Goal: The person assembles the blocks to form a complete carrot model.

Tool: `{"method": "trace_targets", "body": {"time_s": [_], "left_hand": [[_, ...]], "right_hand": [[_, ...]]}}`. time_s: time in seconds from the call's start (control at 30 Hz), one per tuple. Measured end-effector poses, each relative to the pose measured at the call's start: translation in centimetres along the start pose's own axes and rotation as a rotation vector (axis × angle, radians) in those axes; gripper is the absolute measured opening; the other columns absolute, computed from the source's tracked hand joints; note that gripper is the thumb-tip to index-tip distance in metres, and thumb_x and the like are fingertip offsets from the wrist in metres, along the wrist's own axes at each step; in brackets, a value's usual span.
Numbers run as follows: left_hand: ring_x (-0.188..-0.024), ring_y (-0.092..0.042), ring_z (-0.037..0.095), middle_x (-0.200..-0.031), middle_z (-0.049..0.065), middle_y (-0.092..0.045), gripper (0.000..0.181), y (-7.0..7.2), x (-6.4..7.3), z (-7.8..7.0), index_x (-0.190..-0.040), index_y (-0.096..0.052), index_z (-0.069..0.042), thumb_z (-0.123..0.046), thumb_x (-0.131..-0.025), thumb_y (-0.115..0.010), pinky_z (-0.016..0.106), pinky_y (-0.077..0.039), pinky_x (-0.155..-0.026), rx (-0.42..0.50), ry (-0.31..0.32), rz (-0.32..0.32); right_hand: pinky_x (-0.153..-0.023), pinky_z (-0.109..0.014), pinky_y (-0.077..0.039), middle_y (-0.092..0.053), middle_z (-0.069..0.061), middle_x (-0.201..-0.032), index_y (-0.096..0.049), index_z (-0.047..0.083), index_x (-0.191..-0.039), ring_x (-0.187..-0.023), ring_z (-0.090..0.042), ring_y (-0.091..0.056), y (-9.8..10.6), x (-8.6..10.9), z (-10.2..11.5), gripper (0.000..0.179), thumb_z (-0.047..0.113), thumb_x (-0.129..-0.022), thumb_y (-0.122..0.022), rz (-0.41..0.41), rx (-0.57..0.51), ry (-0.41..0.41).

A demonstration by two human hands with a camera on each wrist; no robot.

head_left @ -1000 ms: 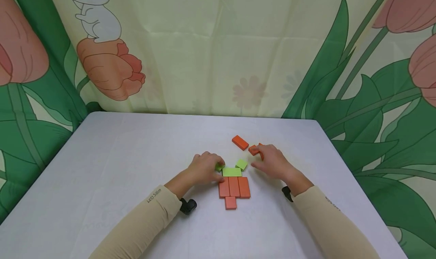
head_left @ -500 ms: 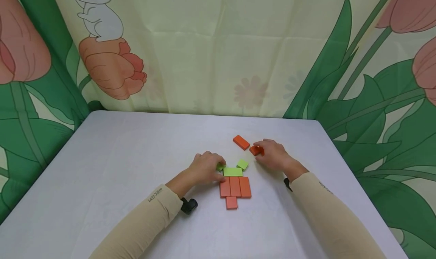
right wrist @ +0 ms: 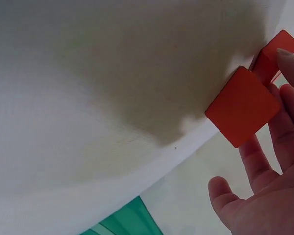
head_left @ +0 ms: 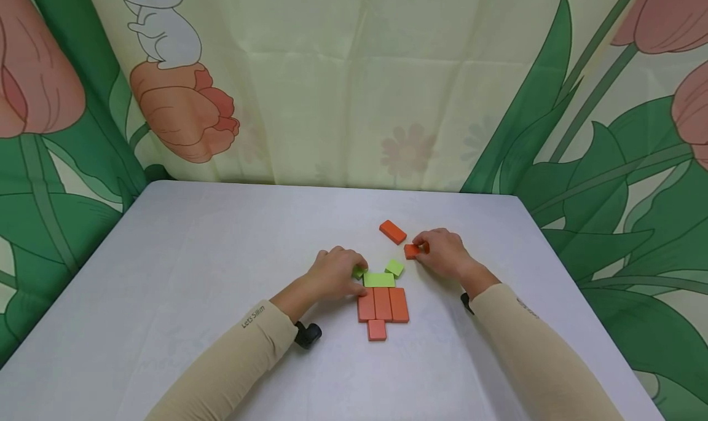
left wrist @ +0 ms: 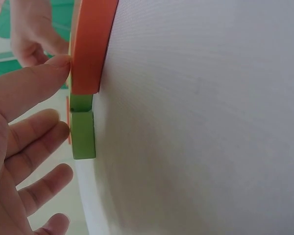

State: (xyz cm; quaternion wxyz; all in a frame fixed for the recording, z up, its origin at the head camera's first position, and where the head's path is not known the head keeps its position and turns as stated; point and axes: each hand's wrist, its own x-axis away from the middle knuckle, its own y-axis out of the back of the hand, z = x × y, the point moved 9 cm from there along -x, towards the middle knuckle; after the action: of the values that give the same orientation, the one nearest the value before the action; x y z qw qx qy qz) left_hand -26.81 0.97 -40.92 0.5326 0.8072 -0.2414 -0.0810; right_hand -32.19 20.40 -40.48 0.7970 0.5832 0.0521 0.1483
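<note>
My left hand (head_left: 334,273) rests its fingertips on a small green block (head_left: 358,273), while the thumb touches the left one of three upright red-orange blocks (head_left: 382,304). A green rectangular block (head_left: 378,279) lies flat above those three, and a tilted green square block (head_left: 394,268) sits at its upper right. Below them is a small red-orange square block (head_left: 377,330). Farther back, my right hand (head_left: 444,252) pinches an orange block (right wrist: 279,44) between thumb and fingers. Against it is an orange square block (right wrist: 242,106); whether the fingers also grip this one is unclear.
A loose orange rectangular block (head_left: 393,232) lies behind the green pieces, left of the right hand. The white tabletop (head_left: 221,243) ends at a patterned curtain (head_left: 310,101) at the back. Both wrists wear black cameras.
My right hand first reached back to the orange blocks and its fingers closed there; the small orange block has turned slightly. The left hand has stayed in place.
</note>
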Motion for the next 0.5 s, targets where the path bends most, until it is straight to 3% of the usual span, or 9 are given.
{"method": "trace_targets", "body": {"time_s": [0.37,0.5], "left_hand": [[-0.109,-0.051,0.020,-0.116,-0.004,-0.066,0.047,0.0,0.1,0.0,-0.121,-0.070,-0.017,-0.039,-0.082,-0.084,0.043,-0.037,-0.089,0.008,0.001,-0.005],[-0.109,-0.051,0.020,-0.117,-0.004,-0.065,0.047,0.1,0.1,-0.1,-0.121,-0.070,-0.017,-0.039,-0.082,-0.083,0.043,-0.037,-0.090,0.008,-0.002,-0.006]], "right_hand": [[-0.103,-0.054,-0.030,-0.066,-0.008,-0.106,-0.070,0.003,-0.113,-0.110,-0.033,-0.053,0.2,0.6,0.3,0.029,0.018,-0.088,-0.075,-0.073,-0.049,0.057],[-0.100,-0.052,-0.033,-0.063,-0.006,-0.093,-0.070,0.002,-0.110,-0.105,-0.032,-0.054,0.9,1.3,0.7,0.029,0.020,-0.087,-0.076,-0.111,-0.045,0.085]]}}
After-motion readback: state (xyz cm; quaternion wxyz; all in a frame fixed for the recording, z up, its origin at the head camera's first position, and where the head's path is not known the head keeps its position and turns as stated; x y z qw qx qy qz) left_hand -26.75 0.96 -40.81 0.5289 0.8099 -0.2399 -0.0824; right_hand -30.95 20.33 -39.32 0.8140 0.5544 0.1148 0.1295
